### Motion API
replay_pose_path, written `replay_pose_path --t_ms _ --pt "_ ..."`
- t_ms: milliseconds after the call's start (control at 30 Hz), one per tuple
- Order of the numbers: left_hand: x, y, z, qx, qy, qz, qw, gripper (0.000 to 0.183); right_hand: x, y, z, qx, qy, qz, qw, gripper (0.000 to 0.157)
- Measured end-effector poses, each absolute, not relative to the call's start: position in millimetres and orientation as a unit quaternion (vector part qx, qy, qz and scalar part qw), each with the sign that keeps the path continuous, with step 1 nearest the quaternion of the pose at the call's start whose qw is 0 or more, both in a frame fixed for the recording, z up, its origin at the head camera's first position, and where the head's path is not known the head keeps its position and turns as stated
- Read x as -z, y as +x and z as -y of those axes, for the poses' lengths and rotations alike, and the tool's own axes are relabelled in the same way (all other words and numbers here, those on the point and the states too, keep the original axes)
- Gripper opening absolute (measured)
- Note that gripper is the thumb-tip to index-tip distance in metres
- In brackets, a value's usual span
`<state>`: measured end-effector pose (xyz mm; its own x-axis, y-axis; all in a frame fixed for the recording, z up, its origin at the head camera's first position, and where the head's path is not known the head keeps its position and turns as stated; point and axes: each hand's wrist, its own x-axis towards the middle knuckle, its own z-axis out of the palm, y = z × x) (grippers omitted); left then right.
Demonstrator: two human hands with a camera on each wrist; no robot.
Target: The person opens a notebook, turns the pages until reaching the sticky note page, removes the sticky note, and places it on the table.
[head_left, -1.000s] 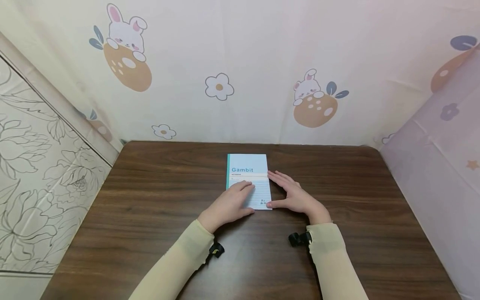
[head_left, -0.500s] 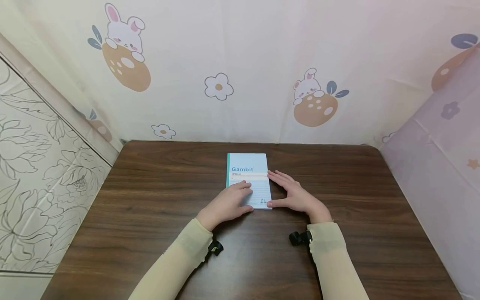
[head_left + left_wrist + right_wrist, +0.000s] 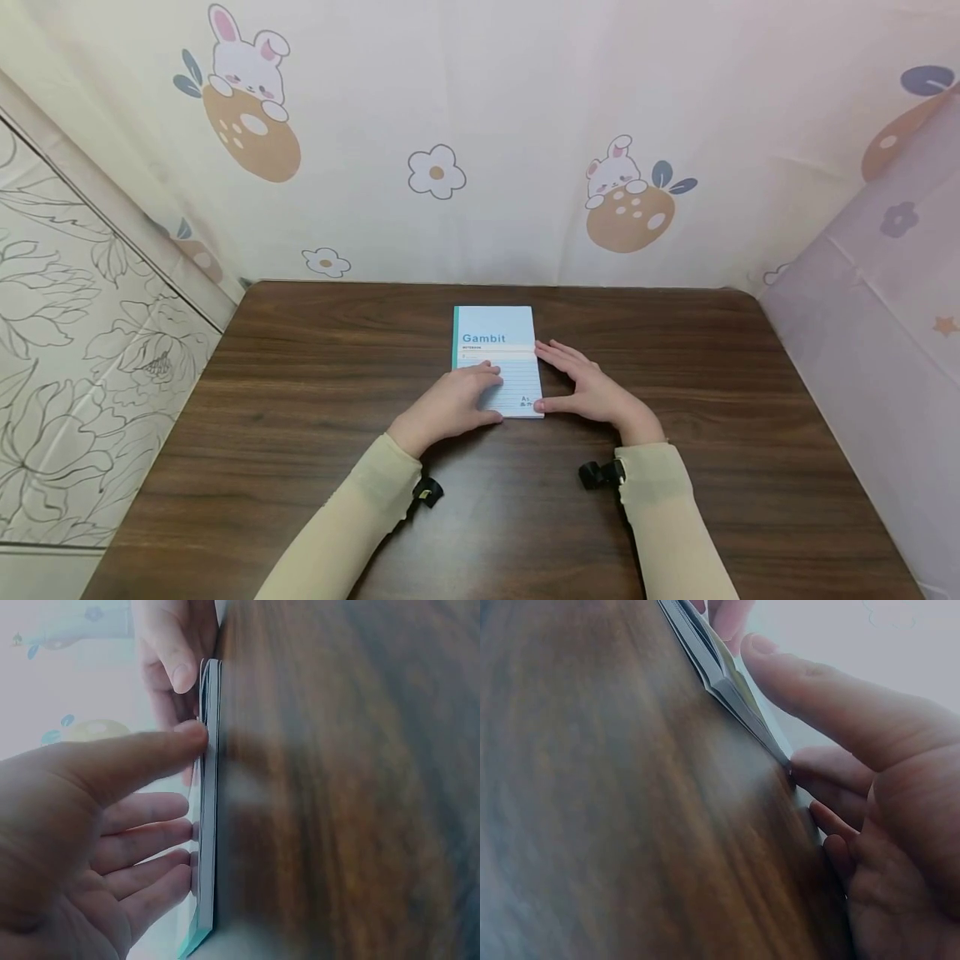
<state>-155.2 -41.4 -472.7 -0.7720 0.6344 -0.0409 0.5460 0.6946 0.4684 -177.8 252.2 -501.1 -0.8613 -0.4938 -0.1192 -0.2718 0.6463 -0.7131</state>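
A closed notebook [image 3: 498, 321] with a pale blue cover, the printed word "Gambit" and a green spine lies flat on the brown table. My left hand [image 3: 448, 402] rests on the lower left of its cover, with the thumb at the near edge. In the left wrist view the fingertips of the left hand [image 3: 82, 840] touch the cover, and the notebook's page edges [image 3: 208, 802] show side-on. Along the right edge, my right hand [image 3: 596, 396] touches with its fingertips, its thumb at the near right corner. The right wrist view shows the notebook's pages [image 3: 739, 701] slightly parted at the corner.
The dark wood-grain table [image 3: 300, 375] extends on both sides of the notebook. Behind it hangs a pale curtain [image 3: 510, 100] with rabbit and flower prints. A panel with line-drawn flowers [image 3: 82, 358] stands on the left. Each wrist wears a black strap device [image 3: 600, 475].
My left hand has slid slightly left across the cover, baring more of the printed lines. The right hand and the notebook stay nearly where they were.
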Motion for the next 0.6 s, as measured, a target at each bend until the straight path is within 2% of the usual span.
replay_pose_path --t_ms 400,600 --pt "471.9 -156.7 43.4 -0.215 0.324 -0.914 0.117 0.055 498.6 -177.1 -252.1 0.369 -0.219 -0.89 0.152 0.101" --pt "471.8 -158.8 46.6 -0.236 0.334 -0.904 0.123 0.051 498.8 -177.3 -252.1 0.373 -0.222 -0.889 0.143 0.086"
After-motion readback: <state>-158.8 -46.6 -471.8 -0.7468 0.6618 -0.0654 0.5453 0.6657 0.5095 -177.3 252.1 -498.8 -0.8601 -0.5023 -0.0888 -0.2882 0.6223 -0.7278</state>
